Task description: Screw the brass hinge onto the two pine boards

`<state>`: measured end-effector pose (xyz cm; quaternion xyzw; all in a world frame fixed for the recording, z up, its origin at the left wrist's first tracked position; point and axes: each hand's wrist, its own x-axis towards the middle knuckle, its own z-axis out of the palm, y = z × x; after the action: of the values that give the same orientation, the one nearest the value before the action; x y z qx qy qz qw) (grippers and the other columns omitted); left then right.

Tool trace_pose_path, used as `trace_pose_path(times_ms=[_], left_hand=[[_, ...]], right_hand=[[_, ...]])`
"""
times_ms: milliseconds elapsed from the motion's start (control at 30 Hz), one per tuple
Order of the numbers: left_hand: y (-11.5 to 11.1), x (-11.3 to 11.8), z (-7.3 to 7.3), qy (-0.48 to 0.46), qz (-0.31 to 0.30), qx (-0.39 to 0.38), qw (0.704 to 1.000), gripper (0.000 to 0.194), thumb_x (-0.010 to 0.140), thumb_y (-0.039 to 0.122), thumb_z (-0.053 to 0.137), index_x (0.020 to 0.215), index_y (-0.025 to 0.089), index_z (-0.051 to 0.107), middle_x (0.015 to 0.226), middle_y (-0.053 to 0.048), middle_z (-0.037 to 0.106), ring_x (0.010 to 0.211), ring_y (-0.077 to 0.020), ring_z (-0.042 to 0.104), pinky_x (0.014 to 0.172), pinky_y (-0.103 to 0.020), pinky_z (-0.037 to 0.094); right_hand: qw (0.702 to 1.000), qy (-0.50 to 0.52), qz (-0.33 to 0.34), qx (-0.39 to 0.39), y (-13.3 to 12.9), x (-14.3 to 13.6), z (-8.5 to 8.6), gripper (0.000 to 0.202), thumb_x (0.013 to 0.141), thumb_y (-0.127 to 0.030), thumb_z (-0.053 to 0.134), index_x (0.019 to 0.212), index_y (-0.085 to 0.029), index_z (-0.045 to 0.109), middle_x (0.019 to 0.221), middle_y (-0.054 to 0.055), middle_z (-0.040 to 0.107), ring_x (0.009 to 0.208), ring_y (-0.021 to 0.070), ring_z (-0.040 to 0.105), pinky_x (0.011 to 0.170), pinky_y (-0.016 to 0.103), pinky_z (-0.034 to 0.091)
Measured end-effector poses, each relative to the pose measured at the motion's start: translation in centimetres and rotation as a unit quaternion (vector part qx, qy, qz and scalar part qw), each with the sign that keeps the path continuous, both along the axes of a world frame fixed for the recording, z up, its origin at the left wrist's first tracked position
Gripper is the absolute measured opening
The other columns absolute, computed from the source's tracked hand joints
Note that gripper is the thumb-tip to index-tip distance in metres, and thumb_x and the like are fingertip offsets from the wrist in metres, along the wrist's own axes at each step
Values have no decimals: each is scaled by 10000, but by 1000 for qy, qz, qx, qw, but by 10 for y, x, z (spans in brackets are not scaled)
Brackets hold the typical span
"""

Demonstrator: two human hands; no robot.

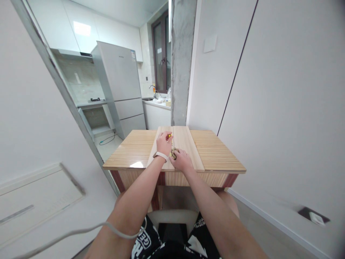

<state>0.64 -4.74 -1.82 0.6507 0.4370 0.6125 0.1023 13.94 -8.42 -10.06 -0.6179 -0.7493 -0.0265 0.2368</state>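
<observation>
Two pale wooden boards [188, 144] lie side by side on the table, with a dark seam between them. My left hand [163, 143], with a light watch band at the wrist, is over the left board. Its fingers are pinched on a small yellow-and-black object [169, 136] whose kind I cannot make out. Nearer to me, my right hand [182, 160] rests at the seam, fingers closed on a small yellowish, rounded object with dark parts [173, 154]. My fingers partly cover both objects.
The wood-grained table [221, 151] extends to both sides of the boards. A grey cable [88, 228] crosses by my left forearm. Beyond the table stand a grey pillar [183, 64] and a tall fridge [121, 75]. White walls flank the table.
</observation>
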Motion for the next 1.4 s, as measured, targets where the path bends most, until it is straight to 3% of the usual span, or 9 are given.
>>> trace_pose_path(times_ms=[167, 400, 567, 733, 967, 1167, 1400], left_hand=[[6, -5, -4, -10, -71, -3, 997, 242, 936, 135, 654, 1133, 242, 745, 1112, -61, 727, 933, -168, 710, 876, -323, 600], [2, -7, -5, -30, -55, -4, 998, 224, 924, 180, 710, 1142, 222, 744, 1107, -76, 701, 934, -168, 705, 882, -329, 612], [-2, 2, -1, -36, -9, 1, 999, 185, 865, 216, 801, 1045, 212, 760, 1051, -57, 651, 861, -153, 685, 844, -310, 600], [-4, 5, 5, -11, 29, 1, 1000, 139, 853, 176, 800, 981, 220, 772, 937, -34, 636, 773, -153, 648, 818, -315, 569], [-3, -4, 6, -8, 51, -5, 999, 154, 864, 188, 776, 1013, 230, 783, 930, -33, 665, 776, -162, 657, 839, -331, 557], [5, -11, 1, -7, 21, -12, 1000, 246, 857, 219, 796, 1102, 232, 768, 954, -48, 726, 821, -184, 685, 865, -359, 577], [9, -13, 2, -16, -58, -45, 997, 175, 876, 192, 768, 1050, 204, 758, 969, -56, 774, 882, -191, 729, 854, -343, 602]], right_hand=[[1000, -1, -1, -1, 0, 0, 0, 360, 973, -535, 586, 1229, -307, 694, 1368, 90, 618, 1234, 274, 533, 1033, 415, 399], [1000, -2, -1, -3, -1, 0, 2, 361, 972, -528, 585, 1247, -316, 686, 1374, 85, 618, 1246, 274, 529, 1032, 420, 399], [1000, -1, 3, 3, 0, 0, 2, 368, 968, -525, 594, 1256, -314, 684, 1397, 85, 611, 1266, 277, 528, 1034, 419, 408], [1000, 1, 2, 7, 0, -1, 1, 353, 967, -529, 597, 1229, -311, 691, 1379, 86, 623, 1252, 278, 534, 1038, 418, 405], [1000, 5, 1, -8, 0, 0, 2, 353, 968, -528, 595, 1240, -320, 679, 1395, 82, 614, 1270, 272, 521, 1049, 422, 387], [1000, 5, 2, 2, 1, 0, 0, 351, 966, -532, 591, 1223, -311, 681, 1385, 81, 619, 1253, 271, 527, 1030, 415, 392], [1000, 1, 5, 11, 0, -1, -2, 350, 971, -523, 582, 1224, -305, 688, 1339, 86, 632, 1227, 267, 538, 1011, 401, 401]])
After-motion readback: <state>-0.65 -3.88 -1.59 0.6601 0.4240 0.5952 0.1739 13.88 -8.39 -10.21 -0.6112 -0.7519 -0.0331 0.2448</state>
